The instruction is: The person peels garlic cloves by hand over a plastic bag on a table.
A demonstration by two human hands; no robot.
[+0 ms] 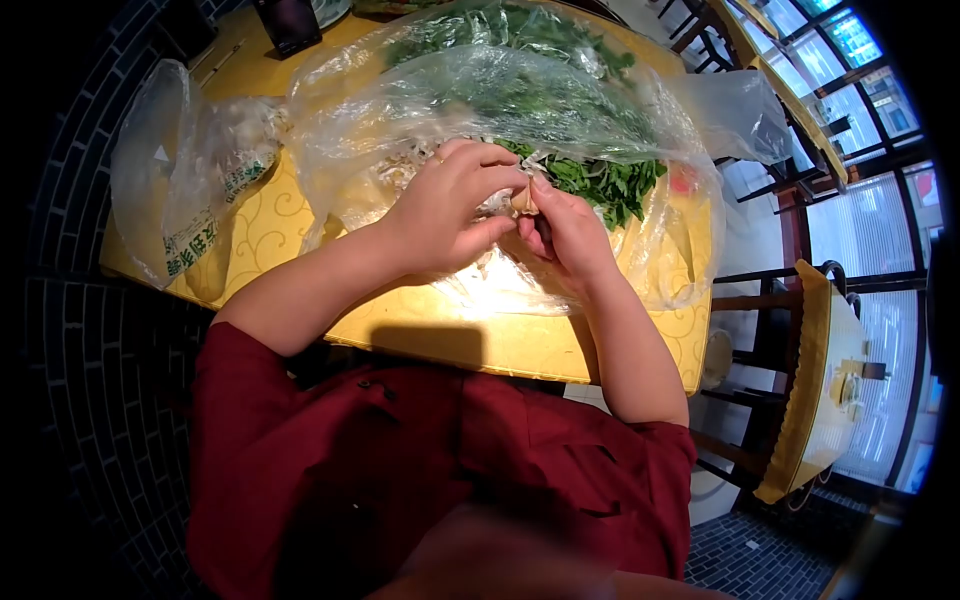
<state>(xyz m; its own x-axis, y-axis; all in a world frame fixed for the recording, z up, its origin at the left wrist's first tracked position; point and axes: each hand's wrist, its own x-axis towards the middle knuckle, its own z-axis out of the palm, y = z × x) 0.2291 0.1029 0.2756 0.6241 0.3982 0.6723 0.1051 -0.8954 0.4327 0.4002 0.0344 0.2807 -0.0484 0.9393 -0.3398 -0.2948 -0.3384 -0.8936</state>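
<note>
My left hand [455,208] and my right hand [570,232] meet over the plastic sheeting near the middle of the table. Between their fingertips is a small pale garlic piece [522,201], partly covered by the fingers. The right thumb and fingers pinch it from the right, while the left fingers and thumb close around it from the left. Green leafy herbs [610,187] lie just beyond my right hand, partly under clear plastic [480,110]. Whitish bits [398,168] like garlic or its skins lie beside my left hand.
A clear bag with green print [190,235] stands at the left of the yellow-covered table [275,215]. A dark box-like object [287,25] sits at the far edge. To the right are chairs [760,365] and another table [830,385]; a dark brick wall [75,390] runs along the left.
</note>
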